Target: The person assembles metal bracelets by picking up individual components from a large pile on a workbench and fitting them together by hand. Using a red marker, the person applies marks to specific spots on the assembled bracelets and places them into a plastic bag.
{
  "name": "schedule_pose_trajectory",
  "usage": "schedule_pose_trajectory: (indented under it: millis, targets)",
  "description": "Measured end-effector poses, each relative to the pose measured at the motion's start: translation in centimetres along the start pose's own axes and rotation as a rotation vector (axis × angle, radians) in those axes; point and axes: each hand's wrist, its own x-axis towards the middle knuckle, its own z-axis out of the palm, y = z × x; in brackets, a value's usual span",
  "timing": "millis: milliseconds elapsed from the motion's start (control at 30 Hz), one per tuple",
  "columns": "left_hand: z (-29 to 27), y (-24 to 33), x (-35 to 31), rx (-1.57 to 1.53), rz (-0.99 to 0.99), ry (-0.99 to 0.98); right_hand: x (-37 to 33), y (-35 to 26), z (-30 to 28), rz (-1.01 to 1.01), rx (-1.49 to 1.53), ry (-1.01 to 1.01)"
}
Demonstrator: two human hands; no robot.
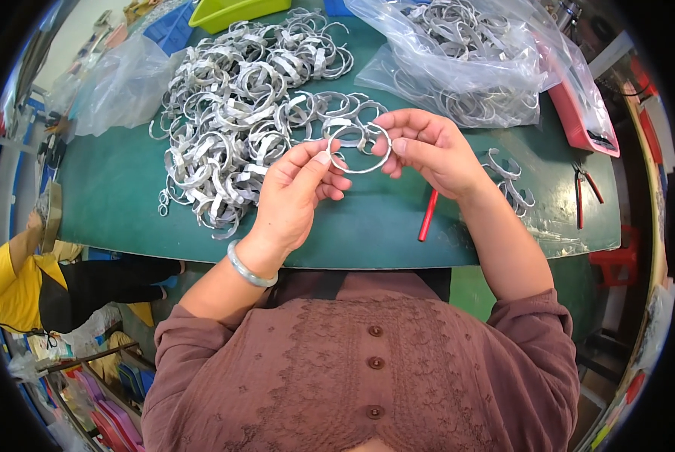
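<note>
Above the green table (352, 245), a silver open-ended bangle (361, 172) is held up between both hands. My left hand (292, 184) pinches its left side between thumb and fingers. On the opposite side, my right hand (432, 151) grips the rim, thumb in front and fingers curled. A pale bangle (248, 267) circles my left wrist. Just beyond and left of the hands spreads a big heap of similar grey metal bangles (224, 135). A red handle (428, 216) lies below my right hand; its upper end is hidden.
A clear plastic bag (496, 105) of bangles lies at the back right, beside a pink tray (578, 124). Several loose bangles (514, 181) and red-handled pliers (580, 192) lie right. A lime bin (236, 11) stands behind the heap. A person in yellow (10, 290) is at far left.
</note>
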Motion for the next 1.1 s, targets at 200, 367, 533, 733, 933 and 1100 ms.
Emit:
schedule_pose_trajectory:
  millis: [200, 367, 533, 733, 933, 1100]
  targets:
    - [0.0, 0.0, -0.1, 0.006, 0.001, 0.009, 0.1, 0.1, 0.0, 0.004, -0.01, -0.004]
    - [0.4, 0.4, -0.1, -0.005, -0.002, 0.003, 0.1, 0.2, -0.3, -0.003, 0.017, -0.012]
    - [0.2, 0.3, -0.3, -0.033, -0.011, 0.004, 0.0, -0.1, 0.0, 0.015, 0.016, -0.004]
    - [0.1, 0.2, 0.1, -0.065, -0.003, -0.008, 0.1, 0.0, 0.0, 0.035, 0.0, 0.019]
    - [-0.2, -0.3, 0.4, -0.098, 0.002, -0.031, 0.2, 0.3, -0.1, 0.001, -0.017, 0.035]
    - [-0.6, -0.6, 0.7, -0.105, 0.012, -0.024, 0.2, 0.4, -0.1, -0.039, 0.01, -0.002]
